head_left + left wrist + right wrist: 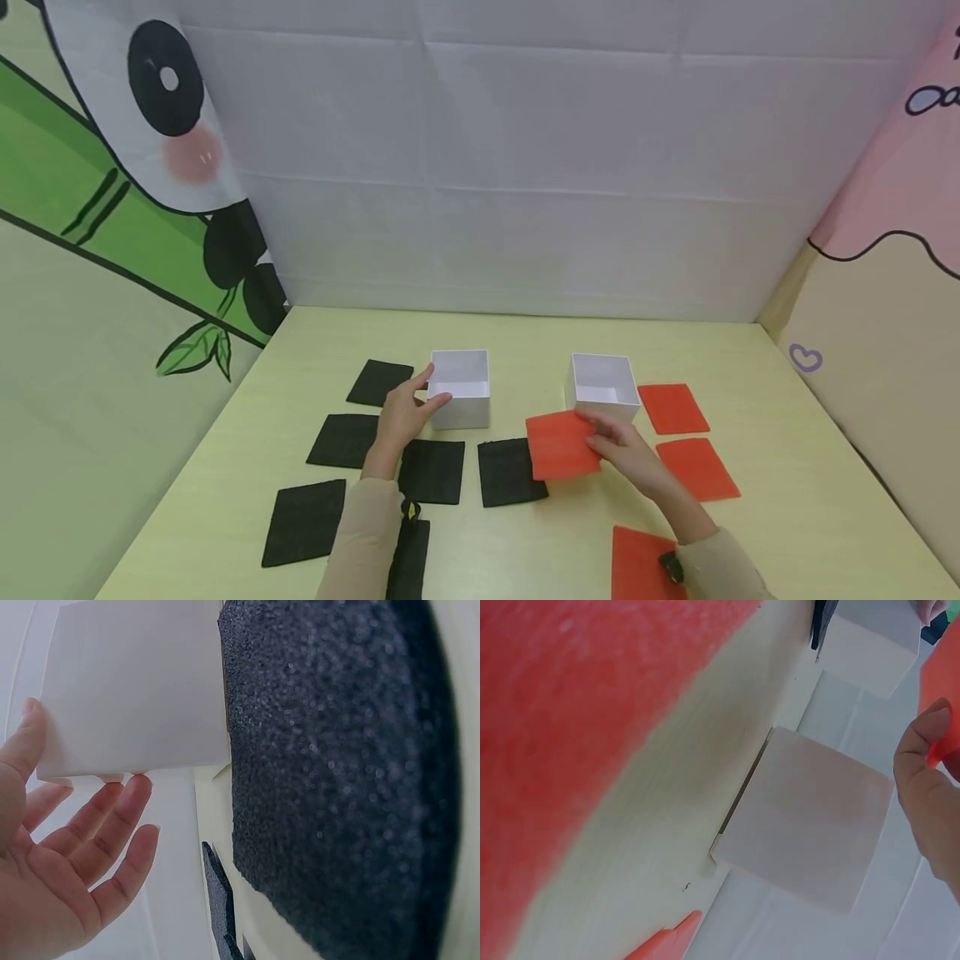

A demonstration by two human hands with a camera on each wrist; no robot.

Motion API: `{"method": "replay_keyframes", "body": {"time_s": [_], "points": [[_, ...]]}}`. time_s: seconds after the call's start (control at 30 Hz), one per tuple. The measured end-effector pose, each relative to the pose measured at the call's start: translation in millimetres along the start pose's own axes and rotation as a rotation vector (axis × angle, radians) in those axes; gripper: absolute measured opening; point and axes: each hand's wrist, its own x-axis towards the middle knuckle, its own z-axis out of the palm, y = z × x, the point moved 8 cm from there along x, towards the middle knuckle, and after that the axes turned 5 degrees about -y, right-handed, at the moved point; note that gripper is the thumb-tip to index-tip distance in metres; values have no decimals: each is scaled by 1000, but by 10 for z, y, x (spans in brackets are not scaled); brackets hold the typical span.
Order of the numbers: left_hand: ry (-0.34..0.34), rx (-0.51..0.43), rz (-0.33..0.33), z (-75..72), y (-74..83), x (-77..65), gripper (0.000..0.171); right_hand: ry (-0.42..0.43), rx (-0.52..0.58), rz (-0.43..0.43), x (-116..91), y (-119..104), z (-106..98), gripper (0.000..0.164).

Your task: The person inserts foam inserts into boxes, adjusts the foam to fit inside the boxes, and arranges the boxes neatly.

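My left hand (405, 408) holds the near left part of a small white box (461, 413) that has no lid. In the left wrist view, the thumb (25, 739) lies at the box's rim, with the other fingers along its side. My right hand (628, 450) pinches a thin red square (561, 447) by its right edge. That square is raised, just in front of a second white box (600, 368), and overlaps a black square (506, 473) on the table.
More black squares lie around the left arm, among them one foam square (341, 439) and another (303, 522). On the right are red squares (673, 408), one of them (637, 562) partly under the right sleeve. A white cloth (525, 208) hangs behind the table (525, 329).
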Motion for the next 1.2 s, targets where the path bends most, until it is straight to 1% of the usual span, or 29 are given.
{"method": "replay_keyframes", "body": {"time_s": [0.23, 0.4, 0.47, 0.63, 0.77, 0.97, 1.2], "points": [[6, -4, 6, 3, 8, -6, 65, 7, 39, -13, 112, -3, 68, 44], [9, -2, 7, 8, 4, -6, 65, -5, 101, 2, 180, -7, 109, 47], [12, -2, 11, 10, 2, -1, 65, -12, 108, -6, 204, -26, 128, 48], [17, -1, 19, 13, -3, 3, 66, 21, 130, -5, 289, -63, 141, 48], [16, -2, 18, 13, -10, 0, 66, 66, 198, 8, 371, -83, 153, 49], [15, -14, 14, 3, -2, -8, 66, 74, 286, -30, 476, -159, 213, 48], [-2, -25, 6, -12, 14, -13, 66, 78, 310, -27, 574, -225, 248, 47]]}}
